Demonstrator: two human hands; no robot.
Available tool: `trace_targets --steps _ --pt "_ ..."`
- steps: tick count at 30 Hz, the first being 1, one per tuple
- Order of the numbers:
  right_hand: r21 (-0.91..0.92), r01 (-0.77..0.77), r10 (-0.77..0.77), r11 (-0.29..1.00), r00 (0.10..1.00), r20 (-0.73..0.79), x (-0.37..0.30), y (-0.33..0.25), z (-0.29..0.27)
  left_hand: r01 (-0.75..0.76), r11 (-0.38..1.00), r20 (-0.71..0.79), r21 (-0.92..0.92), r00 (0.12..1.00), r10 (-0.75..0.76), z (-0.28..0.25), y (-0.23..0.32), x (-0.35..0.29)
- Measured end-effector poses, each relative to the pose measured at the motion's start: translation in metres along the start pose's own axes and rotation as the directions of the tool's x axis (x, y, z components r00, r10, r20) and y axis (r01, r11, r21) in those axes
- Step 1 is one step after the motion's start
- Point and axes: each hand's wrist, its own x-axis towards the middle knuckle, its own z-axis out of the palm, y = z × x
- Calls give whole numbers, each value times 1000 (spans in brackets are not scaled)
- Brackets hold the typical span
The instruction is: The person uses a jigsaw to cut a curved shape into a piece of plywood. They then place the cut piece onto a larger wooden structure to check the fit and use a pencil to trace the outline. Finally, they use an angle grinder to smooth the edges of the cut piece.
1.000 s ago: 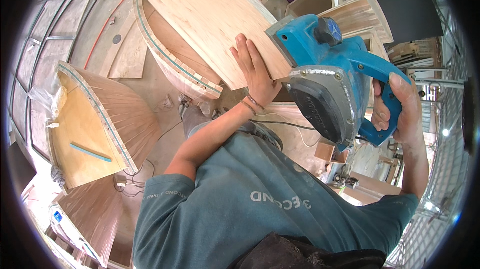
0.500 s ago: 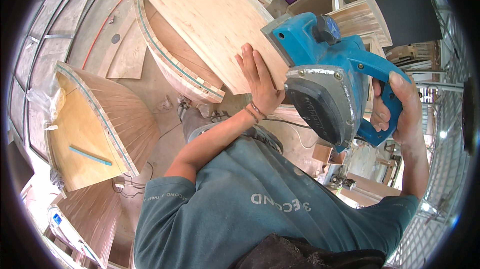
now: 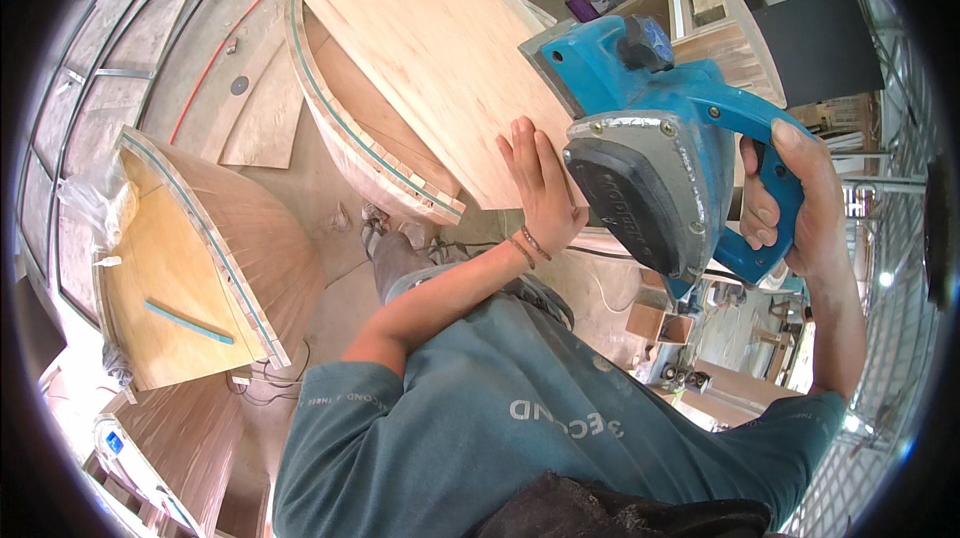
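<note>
A blue electric hand planer (image 3: 650,98) with a grey and black side cover is gripped by its rear handle in my right hand (image 3: 805,178). Its front part overlaps the edge of a pale plywood panel (image 3: 430,58), though I cannot tell whether the sole touches it. My left hand (image 3: 545,183), with bracelets at the wrist, lies with straight fingers on the panel near its close end, beside the planer. Left of that panel stands a curved wooden piece (image 3: 340,118) with a green strip along its edge.
To the left stands another curved wooden piece (image 3: 240,238) with a loose teal strip (image 3: 188,321) on it. A plastic bag (image 3: 100,203) hangs at its side. An orange cord (image 3: 228,53) runs across the floor. Open wooden cabinetry (image 3: 715,23) is at the far right.
The camera view has shifted slightly, so most things sit a little lower and further right. The planer has moved slightly relative to the panel edge. Both hands keep their positions.
</note>
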Motion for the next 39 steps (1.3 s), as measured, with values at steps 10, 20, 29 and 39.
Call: trace_targets --steps 10,20,29,39 --pt "-10 9 -8 1000 1000 9 24 -21 17 36 998 96 42 995 -40 5 -11 -14" --pt "-41 48 -47 998 999 20 43 -35 29 29 999 42 -17 999 -28 2 -9 -9" --pt "-74 101 -100 992 995 24 64 -57 50 11 999 -59 -43 998 -14 2 -3 -9" --pt "-66 109 -107 992 993 39 101 -82 70 -11 1000 -11 5 1000 11 3 -9 -13"
